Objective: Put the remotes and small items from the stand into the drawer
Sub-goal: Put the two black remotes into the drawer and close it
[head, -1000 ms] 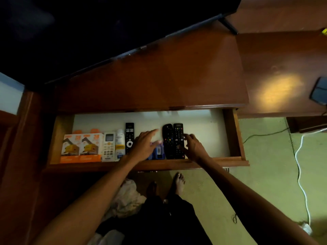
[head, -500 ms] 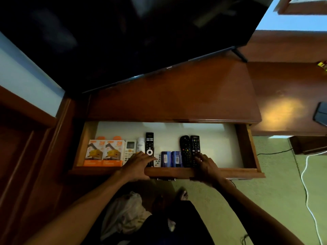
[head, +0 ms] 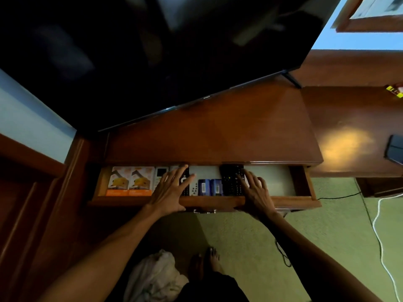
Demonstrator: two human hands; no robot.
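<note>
Remotes, black and white [head: 232,182], are lying in a row with two blue boxes [head: 210,187] inside the partly open wooden drawer [head: 292,200]; left hand [head: 169,190] and right hand [head: 256,192] are resting spread-fingered on its front edge, each grip released.

Both hands, left [head: 169,192] and right [head: 256,192], rest flat on the drawer [head: 294,201] front.

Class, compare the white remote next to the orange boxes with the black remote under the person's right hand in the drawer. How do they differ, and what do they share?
The white remote is pale with a small screen near its top; the black remote is dark and covered in small buttons with no screen visible. The white remote lies untouched beside the orange boxes; the right hand has fingers on the black remote. Both lie flat, lengthwise, in the drawer.
</note>
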